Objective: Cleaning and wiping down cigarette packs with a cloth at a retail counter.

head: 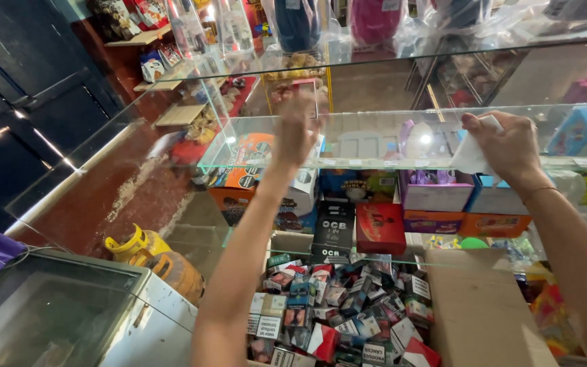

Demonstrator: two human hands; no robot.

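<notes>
My right hand (507,146) grips a crumpled white cloth (471,155) and presses it against the glass shelf (375,162) of a display case. My left hand (295,129) is raised over the left part of the same shelf. It is blurred, so whether its fingers hold anything is unclear. Under the shelf stand coloured boxes: an orange one (247,170), a red one (380,228), a black one (334,231) and a purple one (435,190).
Several small packs (338,309) fill a bin below my arms, beside a brown cardboard sheet (480,309). A yellow gas cylinder (145,253) sits on the red floor at left, by a glass-lidded chest (49,309). Higher glass shelves (388,51) carry bagged goods.
</notes>
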